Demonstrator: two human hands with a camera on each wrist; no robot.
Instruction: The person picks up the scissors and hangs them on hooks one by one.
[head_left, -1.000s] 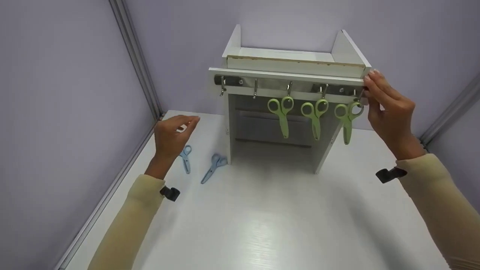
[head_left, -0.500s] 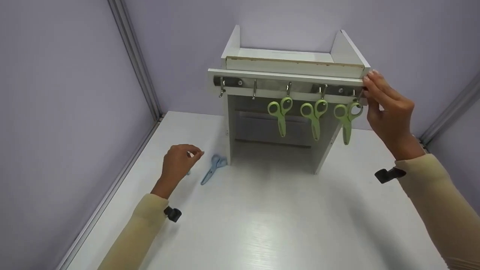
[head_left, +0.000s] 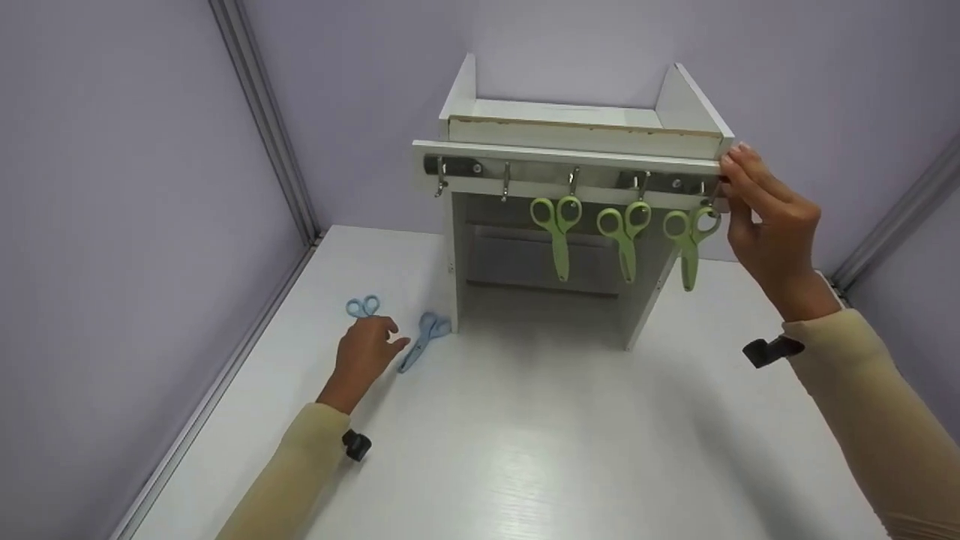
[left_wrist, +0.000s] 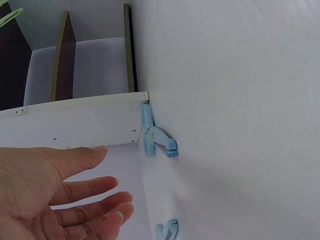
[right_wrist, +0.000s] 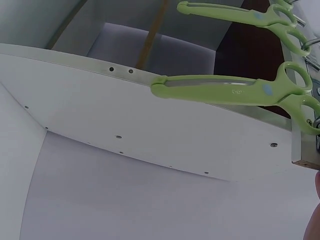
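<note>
While the white wooden shelf unit (head_left: 577,135) already carried three green plastic scissors (head_left: 626,232) on its metal hook rail (head_left: 570,176), two hooks stood bare and two blue plastic scissors (head_left: 424,337) lay on the white table (head_left: 540,450). The right hand (head_left: 772,225) pinched the rail's end, and the left hand (head_left: 367,352), fingers loosely spread and holding nothing, hovered between the blue pairs.

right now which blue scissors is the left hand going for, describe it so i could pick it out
Start at the white shelf with hooks on the table. Two blue scissors lie left of its foot. The left hand hovers over the farther one, with only its two ring handles showing beyond the fingers. The near blue pair lies fully visible beside the shelf's left wall.
</note>
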